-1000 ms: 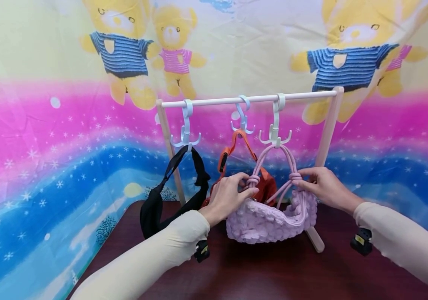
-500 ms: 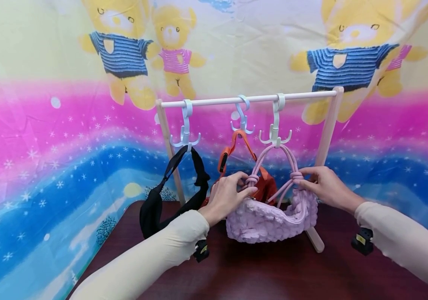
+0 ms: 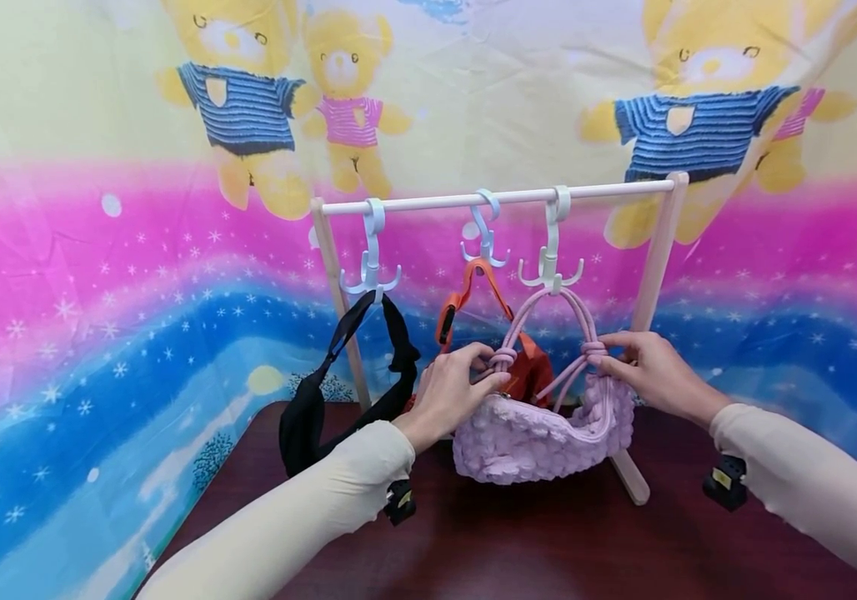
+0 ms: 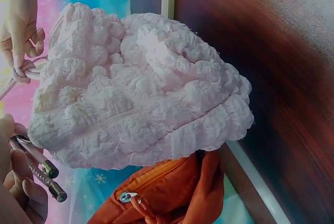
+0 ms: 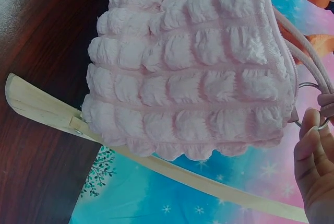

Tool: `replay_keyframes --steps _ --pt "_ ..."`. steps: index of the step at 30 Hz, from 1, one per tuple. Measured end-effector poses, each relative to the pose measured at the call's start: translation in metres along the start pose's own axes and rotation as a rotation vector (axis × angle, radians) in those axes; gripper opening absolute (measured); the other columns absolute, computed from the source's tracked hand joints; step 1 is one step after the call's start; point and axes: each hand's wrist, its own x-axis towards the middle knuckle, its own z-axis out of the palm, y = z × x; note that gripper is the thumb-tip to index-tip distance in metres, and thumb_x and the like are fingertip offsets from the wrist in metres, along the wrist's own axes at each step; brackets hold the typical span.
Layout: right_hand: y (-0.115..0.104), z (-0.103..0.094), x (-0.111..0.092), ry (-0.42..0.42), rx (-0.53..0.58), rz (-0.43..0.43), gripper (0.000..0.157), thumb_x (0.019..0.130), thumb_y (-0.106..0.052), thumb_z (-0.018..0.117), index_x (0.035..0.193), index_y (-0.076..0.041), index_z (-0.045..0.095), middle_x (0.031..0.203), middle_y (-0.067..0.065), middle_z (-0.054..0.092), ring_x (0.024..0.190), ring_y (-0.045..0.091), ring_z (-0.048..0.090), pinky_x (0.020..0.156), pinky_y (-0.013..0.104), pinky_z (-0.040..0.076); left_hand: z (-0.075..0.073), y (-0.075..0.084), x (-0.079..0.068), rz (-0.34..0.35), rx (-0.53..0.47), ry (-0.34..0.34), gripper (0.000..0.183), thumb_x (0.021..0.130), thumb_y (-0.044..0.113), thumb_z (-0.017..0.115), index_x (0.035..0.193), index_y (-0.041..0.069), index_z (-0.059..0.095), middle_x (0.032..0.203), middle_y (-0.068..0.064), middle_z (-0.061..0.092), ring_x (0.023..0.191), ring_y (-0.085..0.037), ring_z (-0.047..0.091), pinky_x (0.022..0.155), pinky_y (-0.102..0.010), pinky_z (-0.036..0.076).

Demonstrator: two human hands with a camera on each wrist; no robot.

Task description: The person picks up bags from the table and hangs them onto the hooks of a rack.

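A pink puffy handbag [image 3: 533,442] hangs by its cord handle [image 3: 529,312] from the pale green hook [image 3: 551,258]. My left hand [image 3: 453,392] pinches the handle's left knot between thumb and fingers. On the other side, my right hand [image 3: 657,375] pinches the cord at the right knot [image 3: 593,350]. In the left wrist view, metal-tipped cord ends [image 4: 49,179] stick out by the left fingers. The right wrist view shows a metal ring [image 5: 323,124] at the right fingertips. Behind the handbag hangs an orange bag [image 3: 529,367], partly covered by it and the left hand.
A wooden rack [image 3: 654,258] with a white rod [image 3: 428,202] stands on the dark red table [image 3: 473,550]. At left, a black bag [image 3: 304,421] hangs from a light blue hook [image 3: 372,258]. A bear-printed cloth [image 3: 98,292] rises behind.
My left hand has shifted very slightly left with the knot it holds. The right hand keeps its grip nearly in place, and the handbag has barely moved.
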Motion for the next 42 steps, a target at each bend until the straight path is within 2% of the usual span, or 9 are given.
replay_keyframes --steps 3,7,13,17,22,25,29,34,42 --pt "0.0 0.001 0.0 0.004 -0.025 0.013 0.044 0.101 -0.034 0.061 0.135 -0.006 0.063 0.072 0.008 0.065 0.05 0.013 0.044 0.045 0.029 0.039 -0.002 -0.002 -0.001 -0.004 -0.007 0.006 0.038 0.094 0.043 0.07 0.126 0.022 0.068 0.105 0.003 0.076 0.08 -0.009 0.067 0.064 -0.022 0.048" --pt "0.0 0.002 0.0 0.004 -0.044 0.019 0.049 0.101 -0.036 0.06 0.14 -0.005 0.059 0.064 0.008 0.053 0.045 0.012 0.04 0.043 0.029 0.038 -0.003 -0.005 -0.003 -0.011 -0.007 0.011 0.038 0.095 0.042 0.069 0.126 0.021 0.068 0.104 0.003 0.077 0.078 -0.009 0.067 0.062 -0.022 0.046" --pt "-0.001 0.001 0.0 0.005 -0.054 0.023 0.055 0.102 -0.038 0.059 0.145 -0.003 0.053 0.063 0.005 0.054 0.045 0.012 0.041 0.043 0.03 0.039 -0.006 -0.008 -0.003 -0.013 -0.001 0.01 0.037 0.096 0.043 0.068 0.127 0.022 0.067 0.108 0.003 0.077 0.083 -0.01 0.069 0.063 -0.022 0.047" --pt "-0.001 0.001 0.001 0.012 -0.064 0.02 0.056 0.102 -0.04 0.058 0.145 -0.004 0.054 0.061 0.004 0.053 0.044 0.013 0.042 0.042 0.03 0.039 -0.009 -0.008 -0.003 -0.017 0.0 0.01 0.038 0.096 0.043 0.068 0.127 0.021 0.067 0.109 0.003 0.076 0.081 -0.011 0.069 0.058 -0.022 0.046" --pt "-0.001 0.0 0.002 0.022 -0.066 0.019 0.055 0.102 -0.041 0.058 0.144 -0.004 0.055 0.072 0.012 0.066 0.049 0.015 0.048 0.043 0.03 0.04 -0.011 -0.009 -0.004 -0.016 0.001 0.01 0.039 0.096 0.043 0.067 0.128 0.021 0.067 0.11 0.002 0.076 0.076 -0.01 0.067 0.053 -0.022 0.044" --pt "-0.002 -0.001 0.001 0.033 -0.073 0.009 0.054 0.103 -0.039 0.058 0.143 -0.004 0.055 0.092 0.018 0.073 0.064 0.02 0.061 0.048 0.031 0.044 -0.013 -0.01 -0.004 -0.011 0.002 0.021 0.039 0.096 0.043 0.068 0.128 0.02 0.067 0.11 0.003 0.076 0.068 -0.008 0.063 0.05 -0.021 0.041" --pt "-0.002 -0.002 0.001 0.05 -0.078 -0.004 0.05 0.103 -0.035 0.058 0.143 -0.004 0.057 0.11 0.024 0.073 0.087 0.03 0.07 0.052 0.032 0.047 -0.015 -0.01 -0.004 -0.008 -0.01 0.028 0.038 0.096 0.041 0.068 0.127 0.02 0.067 0.109 0.003 0.076 0.056 -0.007 0.054 0.046 -0.023 0.039" --pt "-0.001 -0.004 0.0 0.068 -0.084 -0.009 0.048 0.103 -0.035 0.058 0.141 -0.005 0.058 0.115 0.023 0.072 0.096 0.034 0.07 0.054 0.031 0.048 -0.018 -0.011 -0.003 -0.013 -0.012 0.023 0.037 0.096 0.041 0.068 0.127 0.02 0.067 0.11 0.003 0.076 0.055 -0.006 0.052 0.046 -0.023 0.039" --pt "-0.002 -0.006 -0.003 0.088 -0.093 -0.011 0.045 0.104 -0.036 0.055 0.138 -0.006 0.061 0.113 0.022 0.071 0.099 0.035 0.069 0.058 0.032 0.05 -0.02 -0.013 -0.008 -0.012 -0.008 0.042 0.034 0.096 0.039 0.069 0.124 0.02 0.068 0.108 0.004 0.076 0.053 -0.01 0.048 0.046 -0.023 0.03"
